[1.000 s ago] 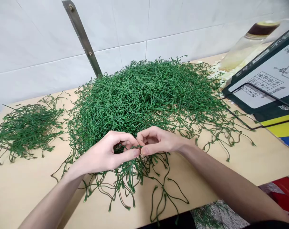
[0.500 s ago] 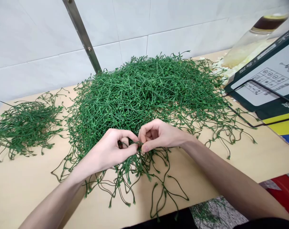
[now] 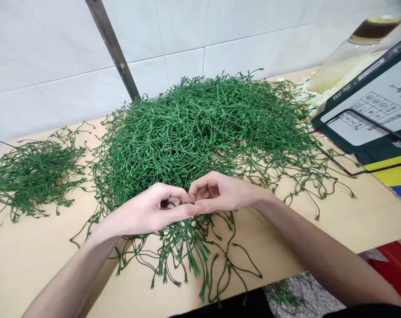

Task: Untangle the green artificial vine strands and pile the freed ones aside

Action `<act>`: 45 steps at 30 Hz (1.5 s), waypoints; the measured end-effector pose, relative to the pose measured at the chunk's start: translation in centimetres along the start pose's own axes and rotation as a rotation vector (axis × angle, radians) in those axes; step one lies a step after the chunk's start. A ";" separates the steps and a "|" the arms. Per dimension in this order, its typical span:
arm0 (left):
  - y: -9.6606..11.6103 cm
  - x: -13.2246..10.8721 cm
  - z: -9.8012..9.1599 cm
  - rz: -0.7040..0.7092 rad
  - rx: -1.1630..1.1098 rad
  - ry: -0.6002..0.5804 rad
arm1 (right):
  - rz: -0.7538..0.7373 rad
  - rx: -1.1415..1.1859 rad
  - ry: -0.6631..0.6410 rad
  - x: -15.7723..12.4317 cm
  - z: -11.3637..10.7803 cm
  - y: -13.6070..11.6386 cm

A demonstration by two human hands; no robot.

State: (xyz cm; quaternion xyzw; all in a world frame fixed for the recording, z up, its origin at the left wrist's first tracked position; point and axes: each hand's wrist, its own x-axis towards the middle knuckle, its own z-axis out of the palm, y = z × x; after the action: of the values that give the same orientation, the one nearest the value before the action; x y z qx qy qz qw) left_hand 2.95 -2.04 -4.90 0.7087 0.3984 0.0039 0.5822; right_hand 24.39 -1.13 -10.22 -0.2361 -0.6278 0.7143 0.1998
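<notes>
A big heap of thin green plastic stems (image 3: pixel 187 132) with small forked tips lies on the table. At its front edge my left hand (image 3: pixel 150 210) and my right hand (image 3: pixel 220 194) meet, thumbs touching and fingers curled in a pinch. Between the fingertips sit green stems, mostly hidden by the fingers. Below the hands a bunch of stems (image 3: pixel 183 247) hangs and spreads over the tabletop toward me. A few looser stems (image 3: pixel 228 260) lie just to its right, near the front edge.
A smaller pile of green stems (image 3: pixel 38 176) is at the left. On the right stand a printed box (image 3: pixel 369 110), a bent black wire frame (image 3: pixel 349 174) and a clear bottle (image 3: pixel 339 66) with a dark band. A metal post (image 3: pixel 116 51) rises at the wall. Stems also lie on the floor (image 3: pixel 286 293).
The fingertips have drawn closer together, and the thumbs now touch. Both hands have moved slightly. More stems now hang down below the fingers toward the table edge.
</notes>
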 end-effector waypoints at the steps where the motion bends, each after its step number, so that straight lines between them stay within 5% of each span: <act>1: 0.0 0.0 0.0 0.002 -0.003 -0.001 | -0.020 -0.027 -0.005 0.0 0.1 0.1; 9: 0.1 0.2 -0.1 -0.053 -0.041 -0.031 | -0.166 -0.013 -0.078 0.1 0.0 0.5; 16: 0.0 0.2 -0.3 -0.118 -0.081 -0.060 | -0.128 -0.027 0.011 0.3 0.8 0.7; 26: -0.9 0.3 -0.1 0.121 -0.066 -0.082 | -0.220 0.072 0.091 0.6 2.5 1.4; 32: -1.0 0.9 0.7 0.161 -0.115 -0.008 | -0.279 0.189 0.266 1.2 4.2 2.2; 37: -1.1 0.5 0.1 0.174 -0.116 0.186 | -0.482 0.224 0.464 1.2 3.3 1.9; 40: -0.7 0.4 -0.1 0.093 -0.053 0.227 | -0.559 0.114 0.663 0.8 1.3 1.3; 45: 0.1 0.7 0.1 -0.014 0.014 0.226 | -0.494 -0.390 1.197 0.2 -1.0 0.5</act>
State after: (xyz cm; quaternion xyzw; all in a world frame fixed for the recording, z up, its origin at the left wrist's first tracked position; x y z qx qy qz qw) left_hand 3.48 -1.75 -5.18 0.7049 0.4665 0.0772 0.5286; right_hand 24.83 -0.28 -10.88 -0.4725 -0.5620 0.2673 0.6241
